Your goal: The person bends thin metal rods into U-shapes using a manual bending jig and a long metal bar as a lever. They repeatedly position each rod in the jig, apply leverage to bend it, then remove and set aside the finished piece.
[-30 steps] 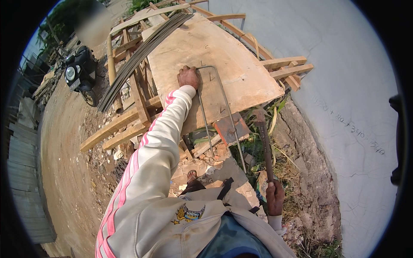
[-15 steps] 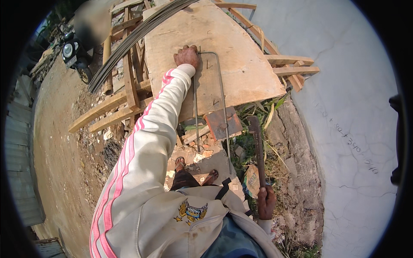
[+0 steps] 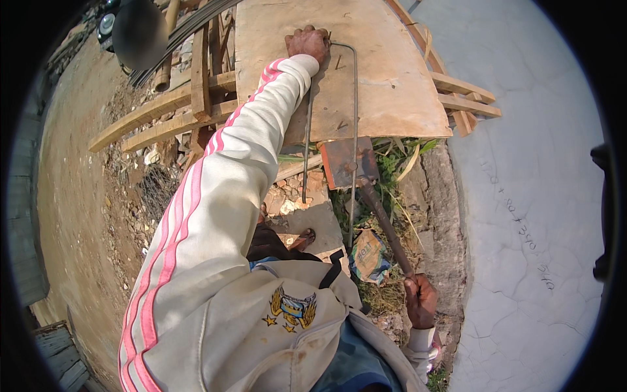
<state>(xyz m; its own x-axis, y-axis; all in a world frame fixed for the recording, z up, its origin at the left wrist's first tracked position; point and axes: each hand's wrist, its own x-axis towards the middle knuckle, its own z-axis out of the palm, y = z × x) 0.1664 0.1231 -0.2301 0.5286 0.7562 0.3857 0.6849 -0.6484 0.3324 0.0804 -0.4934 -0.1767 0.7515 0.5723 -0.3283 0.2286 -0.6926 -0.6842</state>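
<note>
A steel rod bent into a U shape lies partly on a plywood board, its two long legs sticking out over the near edge. My left hand is closed on the rod at its far left corner, pressed to the board. In my right hand is a rebar bending wrench, a long dark steel bar gripped near its lower end. The wrench's head meets the rod's right leg just beyond the board; whether it is hooked around the leg I cannot tell. A dark rust-edged block sits below that spot.
Wooden beams prop the board at left and jut out at right. A bundle of thin steel rods lies across the far left. A grey wall rises at right. Weeds, rubble and a crumpled bag lie below.
My right hand has swung the wrench's head left, from apart to the rod's right leg. My left hand keeps its hold on the rod. The whole view has shifted.
</note>
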